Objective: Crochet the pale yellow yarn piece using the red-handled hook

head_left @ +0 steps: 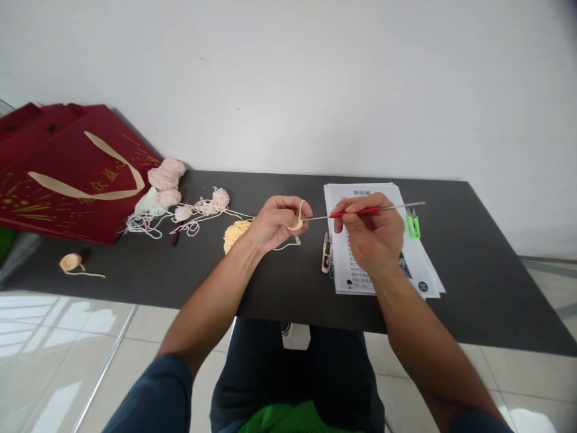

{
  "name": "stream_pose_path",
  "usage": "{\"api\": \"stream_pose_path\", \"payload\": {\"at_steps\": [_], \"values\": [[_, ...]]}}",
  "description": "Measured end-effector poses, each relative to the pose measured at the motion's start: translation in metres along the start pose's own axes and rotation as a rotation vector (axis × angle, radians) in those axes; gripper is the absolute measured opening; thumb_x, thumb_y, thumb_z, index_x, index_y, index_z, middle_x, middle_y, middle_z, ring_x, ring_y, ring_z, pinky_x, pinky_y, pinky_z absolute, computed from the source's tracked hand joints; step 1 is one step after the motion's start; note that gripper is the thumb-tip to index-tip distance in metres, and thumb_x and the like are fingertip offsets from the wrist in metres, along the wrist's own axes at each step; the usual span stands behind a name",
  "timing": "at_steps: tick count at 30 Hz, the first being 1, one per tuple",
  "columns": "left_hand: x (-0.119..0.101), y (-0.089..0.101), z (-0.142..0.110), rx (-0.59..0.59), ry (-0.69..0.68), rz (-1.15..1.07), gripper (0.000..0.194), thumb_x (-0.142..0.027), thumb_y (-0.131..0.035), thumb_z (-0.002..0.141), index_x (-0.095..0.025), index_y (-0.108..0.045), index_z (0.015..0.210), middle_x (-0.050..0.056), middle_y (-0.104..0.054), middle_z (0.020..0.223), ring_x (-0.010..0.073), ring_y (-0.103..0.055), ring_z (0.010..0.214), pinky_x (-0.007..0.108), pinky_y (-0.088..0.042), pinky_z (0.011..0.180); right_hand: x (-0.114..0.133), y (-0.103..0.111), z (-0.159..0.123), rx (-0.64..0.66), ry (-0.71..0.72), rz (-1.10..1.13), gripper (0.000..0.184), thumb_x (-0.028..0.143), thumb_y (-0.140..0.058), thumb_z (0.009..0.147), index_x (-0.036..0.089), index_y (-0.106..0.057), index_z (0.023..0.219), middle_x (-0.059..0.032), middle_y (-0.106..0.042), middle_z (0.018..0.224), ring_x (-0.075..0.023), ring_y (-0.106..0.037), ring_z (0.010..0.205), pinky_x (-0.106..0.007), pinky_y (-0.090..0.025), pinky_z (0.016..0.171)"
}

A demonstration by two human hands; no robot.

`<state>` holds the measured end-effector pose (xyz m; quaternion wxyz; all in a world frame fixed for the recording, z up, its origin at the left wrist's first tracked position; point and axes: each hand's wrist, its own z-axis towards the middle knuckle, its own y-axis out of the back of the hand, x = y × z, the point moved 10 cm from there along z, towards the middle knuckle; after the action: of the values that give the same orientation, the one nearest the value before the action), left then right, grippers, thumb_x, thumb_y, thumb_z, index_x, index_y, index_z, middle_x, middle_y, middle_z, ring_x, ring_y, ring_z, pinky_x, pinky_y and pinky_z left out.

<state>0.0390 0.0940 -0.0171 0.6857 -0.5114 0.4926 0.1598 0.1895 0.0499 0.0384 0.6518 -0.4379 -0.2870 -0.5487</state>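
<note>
Between the thumb and fingers of my left hand (pixel 278 221) is a small piece of cream yarn work (pixel 296 225), with a strand looped up over the index finger. My right hand (pixel 374 231) grips a crochet hook (pixel 367 211) by its red handle, held nearly level. The hook's thin metal end reaches left into the yarn work; whether a loop sits on it is too small to tell. Behind my left wrist lies a yellow yarn ball (pixel 235 234), partly hidden. Printed sheets (pixel 360 282) lie beneath my right hand.
Green thread snips (pixel 413 224) rest on the sheets' right edge, and another pair of snips (pixel 325 252) lies at their left. Pink yarn (pixel 167 174) and loose strands are beside dark red gift bags (pixel 76 174). A small cream crocheted piece (pixel 71 262) sits at the far left of the dark table (pixel 491 288).
</note>
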Motion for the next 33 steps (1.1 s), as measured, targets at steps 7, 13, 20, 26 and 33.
{"api": "stream_pose_path", "payload": {"at_steps": [7,13,20,26,33], "values": [[-0.010,0.002,-0.002,-0.031,-0.072,0.045,0.020,-0.008,-0.073,0.059,-0.015,-0.080,0.076,0.001,-0.063,0.057,0.0109,-0.054,0.049,0.027,-0.038,0.051,-0.027,0.005,0.000,-0.135,-0.243,0.142,0.029,0.037,-0.091,0.079,0.023,-0.067,0.084,0.0024,-0.078,0.076,-0.0101,-0.065,0.055,-0.024,-0.054,0.048],[-0.028,0.008,-0.006,-0.180,-0.265,0.142,0.016,-0.012,-0.082,0.064,-0.018,-0.078,0.079,-0.001,-0.069,0.063,0.0116,-0.063,0.056,0.026,-0.048,0.060,-0.043,0.004,-0.003,-0.169,-0.355,0.242,0.027,0.036,-0.091,0.080,0.022,-0.068,0.085,0.0030,-0.078,0.080,-0.0086,-0.070,0.064,-0.019,-0.061,0.056],[-0.028,0.012,-0.013,-0.342,-0.360,0.317,0.018,-0.024,-0.088,0.075,-0.020,-0.081,0.092,0.000,-0.077,0.074,0.0134,-0.074,0.070,0.026,-0.054,0.071,-0.054,-0.001,-0.010,-0.267,-0.400,0.311,0.025,0.035,-0.091,0.080,0.020,-0.072,0.088,0.0022,-0.081,0.082,-0.0068,-0.074,0.068,-0.016,-0.067,0.066],[-0.029,0.012,-0.013,-0.351,-0.370,0.312,0.015,-0.025,-0.086,0.077,-0.021,-0.080,0.090,-0.001,-0.076,0.075,0.0138,-0.075,0.073,0.027,-0.055,0.076,-0.054,-0.001,-0.011,-0.278,-0.398,0.278,0.025,0.036,-0.089,0.083,0.020,-0.070,0.090,0.0021,-0.081,0.084,-0.0072,-0.075,0.068,-0.017,-0.067,0.068],[-0.029,0.014,-0.011,-0.378,-0.410,0.300,0.012,-0.025,-0.086,0.074,-0.020,-0.080,0.084,0.001,-0.075,0.091,0.0141,-0.075,0.079,0.029,-0.057,0.081,-0.055,0.002,-0.010,-0.316,-0.373,0.247,0.028,0.036,-0.089,0.081,0.020,-0.068,0.089,0.0017,-0.080,0.080,-0.0086,-0.074,0.065,-0.020,-0.066,0.064]]}}
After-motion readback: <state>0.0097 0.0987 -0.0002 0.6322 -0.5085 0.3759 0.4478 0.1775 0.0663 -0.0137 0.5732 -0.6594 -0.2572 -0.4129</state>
